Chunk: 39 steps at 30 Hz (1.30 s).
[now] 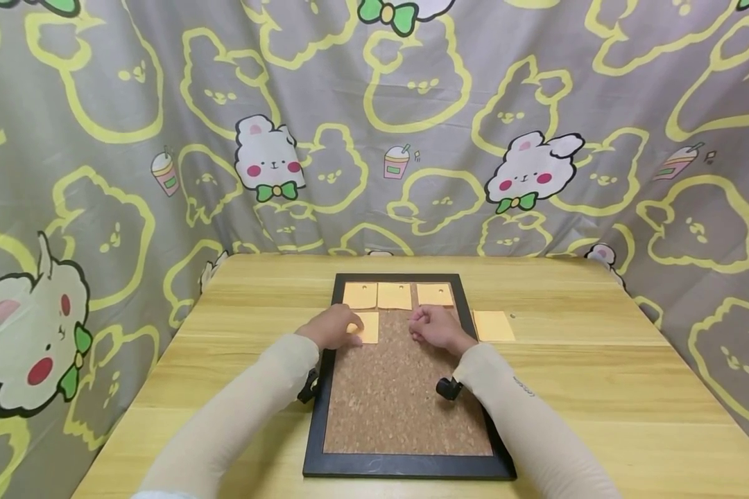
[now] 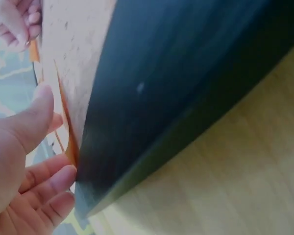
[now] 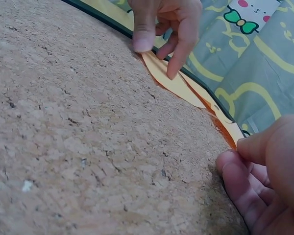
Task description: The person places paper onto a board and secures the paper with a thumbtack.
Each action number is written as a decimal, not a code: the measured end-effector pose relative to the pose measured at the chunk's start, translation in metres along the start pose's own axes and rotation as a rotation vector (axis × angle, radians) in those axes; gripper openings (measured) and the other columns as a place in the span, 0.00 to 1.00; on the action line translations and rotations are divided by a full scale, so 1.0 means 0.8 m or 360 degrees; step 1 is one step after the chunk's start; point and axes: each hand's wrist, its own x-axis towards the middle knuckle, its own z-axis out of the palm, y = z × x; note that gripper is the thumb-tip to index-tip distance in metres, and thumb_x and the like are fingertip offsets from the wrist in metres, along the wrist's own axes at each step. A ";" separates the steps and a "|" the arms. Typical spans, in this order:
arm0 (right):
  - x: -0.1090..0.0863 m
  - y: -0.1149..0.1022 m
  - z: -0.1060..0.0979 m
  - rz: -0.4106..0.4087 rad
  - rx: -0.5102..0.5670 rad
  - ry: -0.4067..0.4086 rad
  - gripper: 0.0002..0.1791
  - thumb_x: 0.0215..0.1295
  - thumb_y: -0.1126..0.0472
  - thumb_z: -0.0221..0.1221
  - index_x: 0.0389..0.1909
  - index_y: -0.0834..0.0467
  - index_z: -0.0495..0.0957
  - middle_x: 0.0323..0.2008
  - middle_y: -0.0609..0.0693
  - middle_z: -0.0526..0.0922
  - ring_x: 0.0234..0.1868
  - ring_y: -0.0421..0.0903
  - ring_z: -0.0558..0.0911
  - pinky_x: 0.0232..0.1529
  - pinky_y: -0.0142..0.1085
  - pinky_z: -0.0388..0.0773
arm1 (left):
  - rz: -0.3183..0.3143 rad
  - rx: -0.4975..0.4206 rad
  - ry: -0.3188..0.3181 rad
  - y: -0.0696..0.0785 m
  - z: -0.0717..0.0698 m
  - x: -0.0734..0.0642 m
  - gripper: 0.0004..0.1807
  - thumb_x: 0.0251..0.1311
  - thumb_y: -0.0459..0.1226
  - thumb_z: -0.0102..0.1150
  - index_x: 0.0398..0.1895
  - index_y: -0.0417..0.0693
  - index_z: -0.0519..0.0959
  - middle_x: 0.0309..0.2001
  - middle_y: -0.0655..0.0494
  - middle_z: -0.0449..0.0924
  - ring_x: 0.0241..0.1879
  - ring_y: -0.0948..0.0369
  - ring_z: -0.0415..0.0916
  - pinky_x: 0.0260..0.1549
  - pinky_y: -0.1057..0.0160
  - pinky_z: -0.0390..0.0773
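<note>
- Looking down at a wooden desk (image 1: 599, 395) bearing a corkboard (image 1: 406, 395) inside a black frame (image 1: 412, 466).
- Resting the thumb and fingers of the left hand (image 1: 333, 326) on a yellow-orange paper note (image 1: 369, 327), loosely spread rather than clenched.
- Lying at the cork's upper left, in the case of that note, directly below the leftmost of three pinned notes (image 1: 394, 296).
- Holding the right hand (image 1: 437, 327) at the cork, just below the rightmost pinned note, with thumb and fingertips drawn together; being unable to tell about anything small between them.
- Judging the note thin and very light, probably bending at a touch, creasing easily and hardly slipping against dry skin.
- Bowing along its edge in the wrist views, so probably calling for gentle, flat finger pressure rather than a hard squeeze.
- Offering the best hold at a corner or side edge, between thumb and forefinger, leaving the top margin bare.
- Showing more yellow paper (image 1: 494, 326) on the desk, right of the frame, with a tiny grey pin (image 1: 512, 316) near its upper corner, probably hard and sharp.
</note>
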 end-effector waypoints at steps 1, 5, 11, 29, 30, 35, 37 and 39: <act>0.000 0.000 0.000 0.0000 0.0000 -0.0002 0.03 0.67 0.66 0.58 0.34 0.62 0.77 0.24 0.50 0.81 0.25 0.43 0.80 0.26 0.31 0.72 | 0.0003 -0.0003 0.0004 -0.002 0.000 0.000 0.15 0.60 0.42 0.66 0.49 0.49 0.84 0.49 0.53 0.80 0.53 0.52 0.74 0.56 0.54 0.70; -0.001 -0.002 0.001 0.0016 -0.0017 -0.0018 0.03 0.67 0.66 0.58 0.34 0.62 0.76 0.24 0.50 0.82 0.25 0.43 0.80 0.26 0.31 0.73 | -0.0009 0.0031 0.0014 -0.006 0.001 -0.003 0.16 0.59 0.41 0.67 0.51 0.52 0.83 0.49 0.53 0.79 0.53 0.51 0.74 0.56 0.52 0.70; 0.006 -0.009 0.004 -0.0017 -0.0081 -0.0058 0.03 0.65 0.67 0.58 0.31 0.61 0.77 0.23 0.50 0.81 0.25 0.43 0.80 0.27 0.33 0.75 | -0.0102 0.0085 0.0045 -0.007 0.001 -0.007 0.22 0.57 0.46 0.68 0.55 0.51 0.80 0.53 0.51 0.78 0.55 0.49 0.73 0.55 0.48 0.69; 0.042 -0.053 0.058 -0.0086 0.0114 -0.0239 0.05 0.67 0.69 0.56 0.32 0.66 0.78 0.21 0.52 0.79 0.22 0.41 0.76 0.25 0.30 0.73 | -0.0196 0.0176 0.0120 -0.002 0.009 -0.007 0.23 0.59 0.48 0.65 0.58 0.55 0.78 0.57 0.50 0.75 0.55 0.46 0.72 0.50 0.44 0.71; 0.044 -0.054 0.060 -0.0083 0.0110 -0.0238 0.06 0.67 0.69 0.57 0.31 0.66 0.79 0.20 0.51 0.79 0.22 0.41 0.76 0.25 0.30 0.74 | -0.0194 0.0178 0.0127 -0.001 0.009 -0.007 0.23 0.59 0.48 0.66 0.58 0.54 0.78 0.57 0.50 0.75 0.54 0.46 0.72 0.50 0.44 0.71; 0.055 -0.060 0.071 -0.0054 0.0080 -0.0248 0.06 0.66 0.69 0.58 0.31 0.67 0.81 0.20 0.51 0.80 0.21 0.41 0.78 0.25 0.31 0.77 | -0.0164 0.0186 0.0160 0.000 0.007 -0.009 0.22 0.57 0.48 0.67 0.54 0.54 0.80 0.55 0.50 0.77 0.52 0.45 0.73 0.47 0.44 0.73; 0.060 -0.063 0.074 -0.0032 0.0057 -0.0265 0.06 0.66 0.69 0.58 0.30 0.67 0.81 0.20 0.51 0.80 0.20 0.41 0.78 0.24 0.30 0.75 | -0.0166 0.0192 0.0163 -0.001 0.008 -0.009 0.21 0.57 0.48 0.68 0.53 0.54 0.82 0.54 0.50 0.77 0.50 0.46 0.74 0.46 0.44 0.74; 0.064 -0.065 0.076 -0.0009 0.0034 -0.0266 0.07 0.65 0.69 0.58 0.30 0.66 0.82 0.18 0.50 0.79 0.20 0.41 0.77 0.23 0.30 0.74 | -0.0169 0.0185 0.0169 -0.002 0.009 -0.009 0.20 0.56 0.48 0.68 0.52 0.54 0.82 0.53 0.50 0.78 0.50 0.46 0.74 0.46 0.44 0.74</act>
